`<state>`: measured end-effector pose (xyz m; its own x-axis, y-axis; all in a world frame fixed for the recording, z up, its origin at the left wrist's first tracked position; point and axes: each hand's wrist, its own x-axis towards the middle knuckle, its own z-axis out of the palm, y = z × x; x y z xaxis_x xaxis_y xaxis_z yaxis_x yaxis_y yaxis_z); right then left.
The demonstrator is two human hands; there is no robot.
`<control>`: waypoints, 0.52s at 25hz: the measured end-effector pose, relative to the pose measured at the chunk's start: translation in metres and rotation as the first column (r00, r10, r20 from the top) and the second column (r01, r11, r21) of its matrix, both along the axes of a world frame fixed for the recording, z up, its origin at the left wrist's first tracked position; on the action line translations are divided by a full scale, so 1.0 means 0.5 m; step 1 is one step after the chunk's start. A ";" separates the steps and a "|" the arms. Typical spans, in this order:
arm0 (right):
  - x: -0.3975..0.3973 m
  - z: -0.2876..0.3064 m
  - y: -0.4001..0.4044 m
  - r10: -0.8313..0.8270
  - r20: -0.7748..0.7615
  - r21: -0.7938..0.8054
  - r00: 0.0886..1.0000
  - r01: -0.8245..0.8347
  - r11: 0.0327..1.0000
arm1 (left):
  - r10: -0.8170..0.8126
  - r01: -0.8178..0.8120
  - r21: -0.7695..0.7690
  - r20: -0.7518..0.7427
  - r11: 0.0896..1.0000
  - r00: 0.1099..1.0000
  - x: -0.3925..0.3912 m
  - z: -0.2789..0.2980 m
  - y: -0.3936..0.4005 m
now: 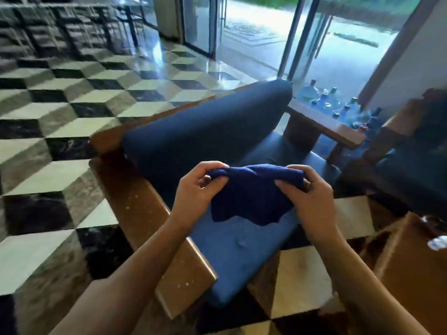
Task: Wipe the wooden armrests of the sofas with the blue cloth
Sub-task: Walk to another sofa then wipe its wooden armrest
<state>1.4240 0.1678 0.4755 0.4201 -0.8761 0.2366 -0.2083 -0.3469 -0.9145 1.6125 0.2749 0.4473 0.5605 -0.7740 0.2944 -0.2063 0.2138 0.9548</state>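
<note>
A dark blue cloth (251,197) hangs stretched between both my hands above the sofa's blue seat cushion (242,250). My left hand (198,187) pinches its left top edge and my right hand (307,189) grips its right top edge. The near wooden armrest (150,228) runs diagonally under my left forearm and shows pale specks on its glossy top. The far wooden armrest (324,124) lies beyond the blue back cushion (205,131). Neither hand touches wood.
A second dark sofa with wooden arms (401,151) stands at the right. Several plastic bottles (336,102) sit on the floor by the glass doors (254,27). A brown wooden piece (411,257) is at the lower right. Checkered tile floor (60,117) spreads to the left.
</note>
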 end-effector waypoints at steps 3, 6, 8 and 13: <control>0.066 -0.008 -0.019 0.198 0.038 0.034 0.980 -0.199 0.979 | 0.182 -0.183 0.019 0.028 0.983 0.983 0.015 -0.001 0.052; 0.114 -0.037 -0.015 0.348 0.064 0.093 0.935 -0.353 0.931 | 0.335 -0.335 0.047 0.001 0.941 0.942 0.002 -0.023 0.107; 0.146 -0.064 0.003 0.433 0.083 0.162 0.897 -0.441 0.883 | 0.414 -0.411 0.066 -0.038 0.909 0.909 -0.005 -0.048 0.150; 0.218 -0.117 0.079 0.589 0.082 0.221 0.804 -0.591 0.776 | 0.547 -0.532 0.138 -0.115 0.835 0.829 0.012 -0.104 0.260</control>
<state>1.5330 0.2071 0.4172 0.8714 -0.4853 0.0709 -0.0234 -0.1855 -0.9824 1.6182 0.4049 0.3950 0.9271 -0.3557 0.1185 -0.1211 0.0150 0.9925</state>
